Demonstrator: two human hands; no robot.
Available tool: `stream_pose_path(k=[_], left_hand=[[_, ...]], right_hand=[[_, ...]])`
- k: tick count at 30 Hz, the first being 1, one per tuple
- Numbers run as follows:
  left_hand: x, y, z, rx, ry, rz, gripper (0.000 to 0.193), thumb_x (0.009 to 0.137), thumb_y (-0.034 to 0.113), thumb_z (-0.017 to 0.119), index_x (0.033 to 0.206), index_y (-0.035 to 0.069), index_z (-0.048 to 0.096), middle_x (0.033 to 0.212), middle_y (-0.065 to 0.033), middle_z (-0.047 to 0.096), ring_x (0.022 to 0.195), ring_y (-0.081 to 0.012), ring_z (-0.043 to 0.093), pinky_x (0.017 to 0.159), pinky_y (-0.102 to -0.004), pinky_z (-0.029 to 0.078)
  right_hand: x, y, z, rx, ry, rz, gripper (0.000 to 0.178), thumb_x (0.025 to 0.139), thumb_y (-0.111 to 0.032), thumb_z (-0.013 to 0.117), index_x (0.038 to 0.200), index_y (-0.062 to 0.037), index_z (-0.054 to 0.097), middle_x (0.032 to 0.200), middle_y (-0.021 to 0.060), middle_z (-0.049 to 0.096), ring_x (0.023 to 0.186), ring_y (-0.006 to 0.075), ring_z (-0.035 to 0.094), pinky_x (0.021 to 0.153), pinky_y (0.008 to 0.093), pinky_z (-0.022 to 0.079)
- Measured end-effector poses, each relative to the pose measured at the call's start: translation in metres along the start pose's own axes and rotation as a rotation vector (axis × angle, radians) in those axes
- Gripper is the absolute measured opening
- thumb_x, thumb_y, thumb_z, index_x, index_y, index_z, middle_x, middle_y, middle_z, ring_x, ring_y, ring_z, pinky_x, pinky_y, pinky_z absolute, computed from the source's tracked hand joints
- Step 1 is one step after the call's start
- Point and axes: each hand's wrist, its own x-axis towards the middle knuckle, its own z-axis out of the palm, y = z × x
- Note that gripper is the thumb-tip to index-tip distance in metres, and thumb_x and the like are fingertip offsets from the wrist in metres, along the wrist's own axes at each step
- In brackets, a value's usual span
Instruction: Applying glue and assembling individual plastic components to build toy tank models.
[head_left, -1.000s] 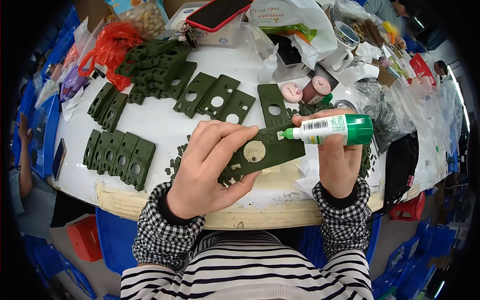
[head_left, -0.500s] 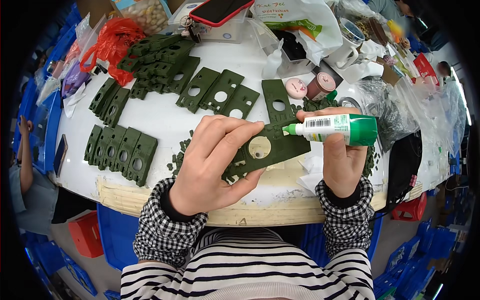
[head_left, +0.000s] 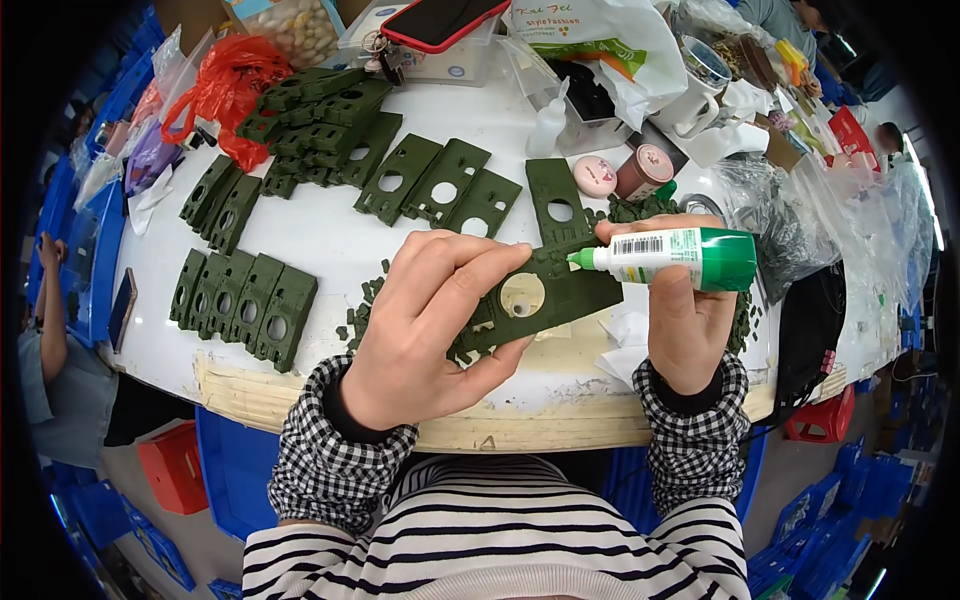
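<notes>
My left hand [head_left: 425,330] grips a dark green plastic plate [head_left: 545,298] with a round hole, held above the near edge of the white table [head_left: 330,235]. My right hand [head_left: 685,320] is closed round a green and white glue bottle [head_left: 675,258] lying sideways. Its green nozzle tip touches the plate's upper edge. Small green bits [head_left: 362,310] lie scattered on the table under my left hand.
More green plates lie in a row at the left [head_left: 245,305], in a group at the middle [head_left: 440,185] and in a heap at the back [head_left: 320,110]. A red bag [head_left: 225,85], a phone on a box [head_left: 440,20], bags and small pots [head_left: 620,172] crowd the far side. A person's arm [head_left: 50,300] shows at the left.
Both hands have shifted very slightly; the plate and bottle stay in the same grip with the nozzle at the plate's edge.
</notes>
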Motion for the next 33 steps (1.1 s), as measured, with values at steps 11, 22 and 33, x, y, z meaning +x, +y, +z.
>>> stream_pose_path(k=[11,22,33], left_hand=[[0.0002,0.0000,-0.0008,0.002,-0.009,-0.017,0.055,0.061,0.006,0.075,0.113,-0.005,0.060,0.103,-0.0154,0.059,0.089,-0.0281,0.056,0.078,-0.0350,0.046],[0.0007,0.0006,-0.0025,-0.009,-0.026,-0.044,0.056,0.060,0.006,0.075,0.113,-0.005,0.060,0.103,-0.0158,0.059,0.090,-0.0282,0.056,0.078,-0.0347,0.047],[0.0011,0.0020,-0.0034,-0.005,-0.034,-0.051,0.056,0.060,0.005,0.075,0.114,-0.005,0.059,0.103,-0.0159,0.058,0.090,-0.0284,0.056,0.078,-0.0348,0.046]], right_hand=[[0.0009,0.0026,-0.0017,0.115,0.023,0.020,0.028,0.093,-0.015,0.060,0.110,0.0057,0.052,0.103,0.0185,0.062,0.102,0.0271,0.062,0.089,0.0388,0.051],[0.0016,0.0018,-0.0008,0.051,-0.003,-0.008,0.027,0.092,-0.014,0.061,0.109,0.0057,0.053,0.104,0.0185,0.064,0.097,0.0220,0.063,0.089,0.0353,0.050],[0.0010,0.0013,-0.0029,0.009,-0.007,0.009,0.026,0.090,-0.010,0.063,0.110,0.0049,0.054,0.104,0.0171,0.064,0.095,0.0196,0.063,0.087,0.0337,0.051]])
